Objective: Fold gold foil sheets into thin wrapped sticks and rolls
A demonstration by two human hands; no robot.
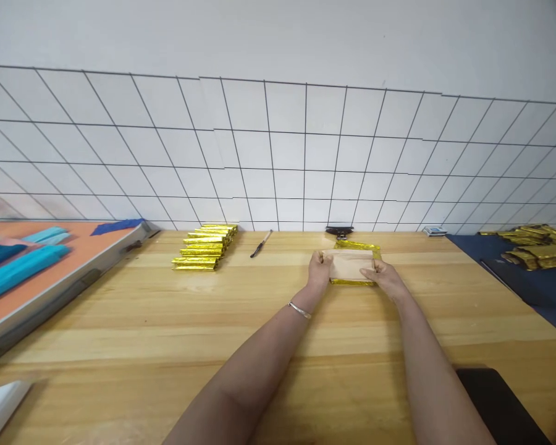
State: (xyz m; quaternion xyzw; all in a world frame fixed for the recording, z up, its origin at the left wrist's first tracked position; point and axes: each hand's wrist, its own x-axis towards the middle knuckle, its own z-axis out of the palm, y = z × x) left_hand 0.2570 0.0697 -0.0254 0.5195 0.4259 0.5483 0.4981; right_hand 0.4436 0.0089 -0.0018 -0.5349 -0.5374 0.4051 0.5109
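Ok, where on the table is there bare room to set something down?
Widest bare patch: wooden table, nearside of the gold pieces, left of the left forearm. A smaller one lies between pen and left hand. Crowded: around the right hand, beige sheet and black item, and at the gold bundles, far right.

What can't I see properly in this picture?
All in the head view:
Gold foil: its middle is hidden by the tan sheet.
Left hand and right hand: some fingers are hidden by the sheet or the hands themselves.
White thing: cut off by the left edge.
Black thing: cut off by the bottom edge.
Little stack by the wall: any writing is too small.
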